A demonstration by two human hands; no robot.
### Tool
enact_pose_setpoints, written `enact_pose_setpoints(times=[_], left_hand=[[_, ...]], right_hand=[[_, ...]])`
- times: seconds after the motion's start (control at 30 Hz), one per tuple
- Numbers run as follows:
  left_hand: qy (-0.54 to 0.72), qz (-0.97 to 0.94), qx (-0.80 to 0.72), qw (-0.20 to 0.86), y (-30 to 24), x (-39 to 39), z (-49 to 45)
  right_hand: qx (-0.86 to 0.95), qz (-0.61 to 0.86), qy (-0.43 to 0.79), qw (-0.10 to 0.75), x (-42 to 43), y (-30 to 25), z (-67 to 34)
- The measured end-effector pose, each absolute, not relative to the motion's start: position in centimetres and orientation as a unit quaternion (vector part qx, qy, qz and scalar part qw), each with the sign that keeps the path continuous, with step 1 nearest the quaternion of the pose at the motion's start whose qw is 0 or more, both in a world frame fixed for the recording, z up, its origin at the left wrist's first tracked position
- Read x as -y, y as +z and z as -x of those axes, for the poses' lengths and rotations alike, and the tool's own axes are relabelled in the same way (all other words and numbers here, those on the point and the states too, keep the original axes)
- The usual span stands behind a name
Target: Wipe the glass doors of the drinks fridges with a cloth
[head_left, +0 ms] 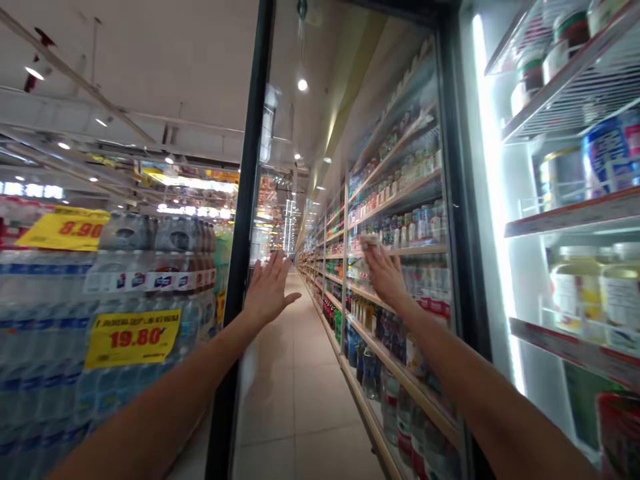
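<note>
A tall glass door [310, 400] with a black frame stands swung out in front of me. My left hand [269, 292] lies flat against the glass near the left edge of the frame, fingers spread and thumb out. My right hand [386, 277] reaches to the right half of the pane. Under its fingers is a small pale cloth [370, 241], pressed to the glass and slightly blurred. Shelves of bottles and cans show in the pane behind both hands.
On the right, a lit cooler has wire shelves [580, 207] with bottles [575, 287], cans and jars. To the left rise stacked packs of bottled water [160, 267] with yellow price signs [133, 338]. A tiled floor [280, 360] shows in the pane.
</note>
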State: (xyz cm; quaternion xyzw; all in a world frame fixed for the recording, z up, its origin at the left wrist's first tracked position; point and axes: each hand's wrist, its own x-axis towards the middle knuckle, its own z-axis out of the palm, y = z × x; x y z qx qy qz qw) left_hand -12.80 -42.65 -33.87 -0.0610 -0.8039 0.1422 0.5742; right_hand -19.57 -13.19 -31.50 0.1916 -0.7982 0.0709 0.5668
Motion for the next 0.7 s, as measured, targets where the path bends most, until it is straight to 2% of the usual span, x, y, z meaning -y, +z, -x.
enact_pose_setpoints(times=[0.07,0.13,0.23,0.33,0.4,0.43,0.57,0.63,0.7], left_hand=[[0.144,0.054,0.811,0.564,-33.7,42.3,12.6],[0.148,0.050,0.811,0.563,-33.5,41.7,12.5],[0.159,0.061,0.804,0.569,-33.4,40.7,12.9],[0.162,0.059,0.805,0.567,-33.4,39.9,13.3],[0.160,0.053,0.807,0.566,-33.4,39.7,13.4],[0.160,0.052,0.809,0.564,-33.4,39.6,13.4],[0.156,0.040,0.821,0.548,-33.3,39.3,12.9],[0.155,0.042,0.823,0.544,-33.4,38.9,12.8],[0.154,0.054,0.825,0.540,-33.5,38.5,12.8]], right_hand=[[0.783,-0.050,0.188,0.590,10.8,-31.5,20.1],[0.760,0.035,0.250,0.598,9.5,-31.1,20.5],[0.771,-0.015,0.219,0.598,11.3,-30.8,20.7],[0.785,-0.198,0.082,0.582,14.2,-31.1,20.4],[0.785,-0.259,0.022,0.562,14.0,-31.5,20.2],[0.792,-0.237,0.032,0.561,13.2,-31.6,20.1],[0.786,0.013,0.216,0.579,8.8,-31.4,20.2],[0.777,0.038,0.239,0.582,8.8,-31.2,20.1],[0.789,-0.022,0.201,0.580,10.8,-31.2,19.9]])
